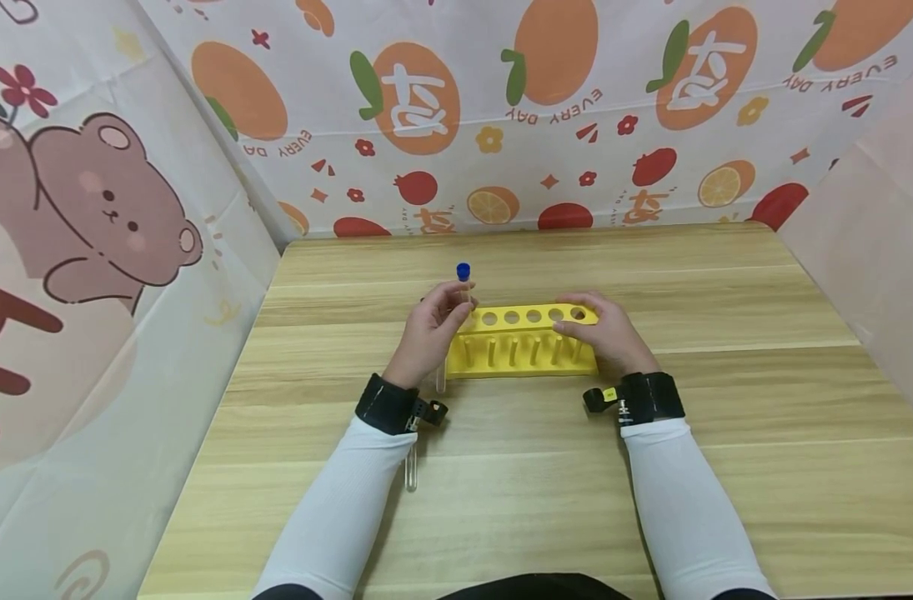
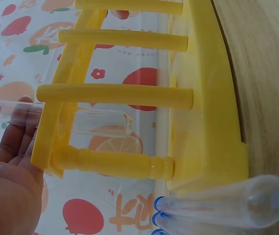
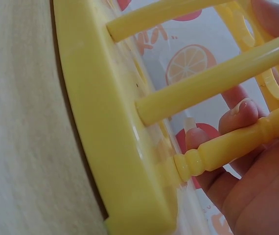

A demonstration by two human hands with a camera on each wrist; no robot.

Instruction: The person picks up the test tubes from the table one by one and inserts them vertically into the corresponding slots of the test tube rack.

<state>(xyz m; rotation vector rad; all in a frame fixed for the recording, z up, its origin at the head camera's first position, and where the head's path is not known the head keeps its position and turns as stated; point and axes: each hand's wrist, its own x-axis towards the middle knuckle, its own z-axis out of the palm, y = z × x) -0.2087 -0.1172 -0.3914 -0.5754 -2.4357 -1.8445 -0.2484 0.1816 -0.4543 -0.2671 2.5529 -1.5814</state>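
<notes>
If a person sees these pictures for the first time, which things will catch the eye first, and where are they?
The bright yellow plastic test-tube rack stands at the middle of the light wooden table. The left hand pinches a clear tube with a blue cap at the rack's left end, while the right hand grips its right end. Behind the table hangs a cloth with orange fruit prints.

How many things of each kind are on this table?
Yellow rack: 1
Blue-capped tube, pinched by the left hand: 1
Loose tubes lying flat: at least 2
Total: at least 4
</notes>
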